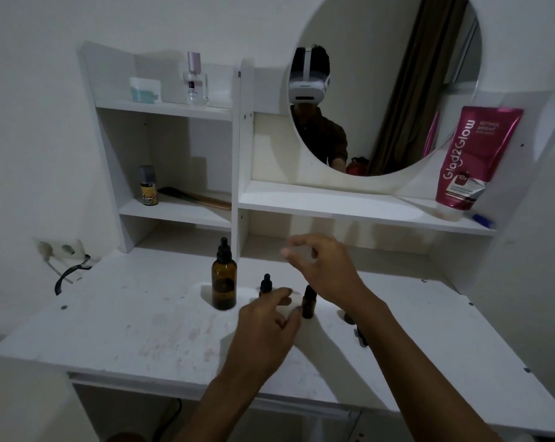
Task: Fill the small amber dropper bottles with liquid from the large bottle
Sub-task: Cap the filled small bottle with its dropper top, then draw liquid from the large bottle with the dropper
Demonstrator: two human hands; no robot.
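The large amber bottle point(224, 279) with a black dropper cap stands upright on the white desk point(142, 320). To its right stands a small amber dropper bottle point(265, 284), partly hidden behind my left hand point(266, 327), whose fingers are spread and hold nothing. A second small amber bottle point(308, 302) stands just right of that hand, below my right hand point(320, 266). My right hand hovers blurred above the desk, fingers curled apart, empty. Something small and dark point(360, 336) lies on the desk half hidden under my right forearm.
A white shelf unit rises behind the desk, with a round mirror point(397, 74), a pink tube point(475, 161), a perfume bottle point(195, 81), a small yellow-labelled bottle point(148, 186) and a brush. A wall socket with a black cable point(64, 275) sits at the left.
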